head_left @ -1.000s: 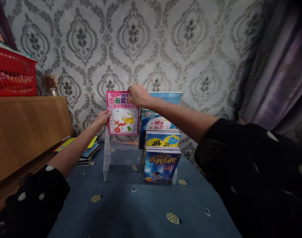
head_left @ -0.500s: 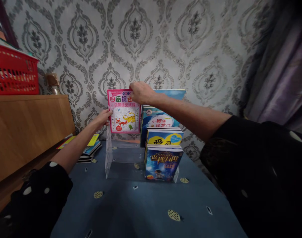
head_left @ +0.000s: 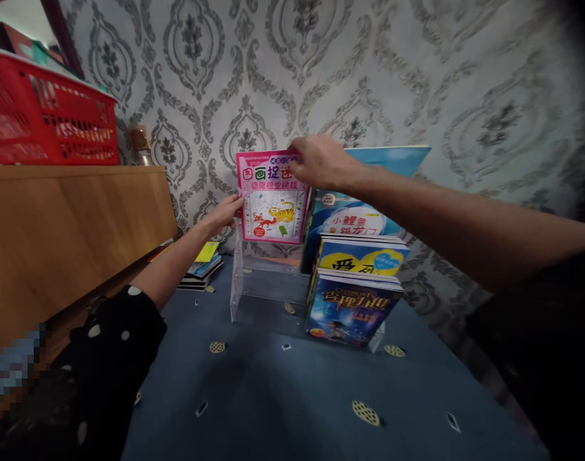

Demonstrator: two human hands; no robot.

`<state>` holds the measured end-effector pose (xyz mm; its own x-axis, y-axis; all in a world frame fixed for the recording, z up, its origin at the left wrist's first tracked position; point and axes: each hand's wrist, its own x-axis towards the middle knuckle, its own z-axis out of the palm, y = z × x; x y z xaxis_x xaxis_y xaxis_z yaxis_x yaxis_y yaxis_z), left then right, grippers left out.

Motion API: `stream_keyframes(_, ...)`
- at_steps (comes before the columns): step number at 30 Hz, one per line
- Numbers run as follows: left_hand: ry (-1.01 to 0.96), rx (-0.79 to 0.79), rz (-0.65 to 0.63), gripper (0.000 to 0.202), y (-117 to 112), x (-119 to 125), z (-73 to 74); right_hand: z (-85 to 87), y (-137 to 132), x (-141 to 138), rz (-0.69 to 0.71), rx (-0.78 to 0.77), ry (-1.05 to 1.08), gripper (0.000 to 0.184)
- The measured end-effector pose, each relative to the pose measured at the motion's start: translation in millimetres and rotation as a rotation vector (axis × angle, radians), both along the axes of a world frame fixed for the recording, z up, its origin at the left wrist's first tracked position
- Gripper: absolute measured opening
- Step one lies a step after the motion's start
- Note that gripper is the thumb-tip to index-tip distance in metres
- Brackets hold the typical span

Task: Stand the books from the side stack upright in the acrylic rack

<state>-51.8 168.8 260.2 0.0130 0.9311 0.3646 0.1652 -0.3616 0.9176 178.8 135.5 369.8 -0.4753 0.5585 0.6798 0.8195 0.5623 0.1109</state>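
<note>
A pink picture book (head_left: 274,203) with a cartoon tiger and fox stands upright at the back left of a clear tiered book rack (head_left: 235,288). My left hand (head_left: 224,214) grips its left edge. At its top right corner, my right hand (head_left: 321,161) is closed on the book, with the fingertips partly hidden. To the right, the rack's tiers carry a light-blue book (head_left: 393,159) at the back, a book with a white oval title (head_left: 352,221), yellow-and-blue books (head_left: 364,259) and, in front, a dark-blue book (head_left: 352,314).
A small stack of books (head_left: 201,269) lies on the blue patterned cloth (head_left: 273,397) at the left, beside a wooden cabinet (head_left: 76,243). On the cabinet stand a red basket (head_left: 81,128) and a small brown-topped jar (head_left: 139,144). Patterned wallpaper (head_left: 244,96) rises behind the rack.
The camera view has turned, so the whole scene sits further right in the picture. Both hands keep the same hold on the pink picture book, which stays in its place on the rack.
</note>
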Motion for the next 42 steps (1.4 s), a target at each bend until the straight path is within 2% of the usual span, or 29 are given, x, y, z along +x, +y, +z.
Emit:
stream_keyframes(4, 0.019, 0.032, 0.026, 0.022, -3, -18, -0.4, -6.7, -9, 4, 0.035, 0.051, 0.024, 0.029)
stream_keyframes(6, 0.026, 0.047, 0.091, 0.026, -3, -34, -8.6, -15.7, -21, 7, 0.070, 0.099, 0.027, 0.031)
stream_keyframes(9, 0.075, 0.025, 0.246, 0.026, -7, -59, -40.5, -41.0, -42, 15, 0.199, 0.185, 0.042, 0.033)
stream_keyframes(12, 0.154, -0.013, 0.368, 0.031, -16, -77, -88.2, -76.5, -61, 25, 0.354, 0.237, 0.013, 0.033)
stream_keyframes(14, 0.184, 0.003, 0.415, 0.033, -21, -82, -115.8, -99.0, -67, 32, 0.404, 0.226, -0.036, 0.034)
stream_keyframes(16, 0.196, 0.052, 0.431, 0.032, -19, -81, -131.3, -115.5, -68, 38, 0.418, 0.203, -0.059, 0.035)
stream_keyframes(17, 0.196, 0.085, 0.428, 0.031, -16, -79, -133.5, -120.8, -66, 41, 0.416, 0.203, -0.051, 0.034)
stream_keyframes(18, 0.193, 0.123, 0.420, 0.030, -12, -76, -132.0, -124.3, -64, 44, 0.407, 0.203, -0.040, 0.034)
stream_keyframes(20, 0.176, 0.204, 0.393, 0.028, -3, -68, -119.9, -127.0, -60, 48, 0.384, 0.209, -0.011, 0.032)
stream_keyframes(25, 0.095, 0.372, 0.286, 0.028, 10, -40, -66.3, -130.8, -57, 48, 0.392, 0.211, 0.036, 0.029)
stream_keyframes(28, 0.067, 0.408, 0.202, 0.034, 12, -22, -37.8, -144.4, -66, 45, 0.433, 0.166, 0.091, 0.030)
stream_keyframes(30, 0.056, 0.401, 0.146, 0.039, 13, -12, -24.9, -158.7, -75, 42, 0.461, 0.114, 0.117, 0.032)
stream_keyframes(34, 0.043, 0.350, 0.071, 0.046, 16, 0, -14.0, -194.7, -95, 37, 0.511, -0.020, 0.111, 0.030)
stream_keyframes(39, 0.031, 0.300, 0.065, 0.045, 16, 4, -12.6, -242.7, -108, 33, 0.522, -0.197, 0.197, 0.030)
stream_keyframes(42, 0.022, 0.285, 0.075, 0.043, 15, 3, -12.3, -268.2, -111, 31, 0.515, -0.242, 0.298, 0.031)
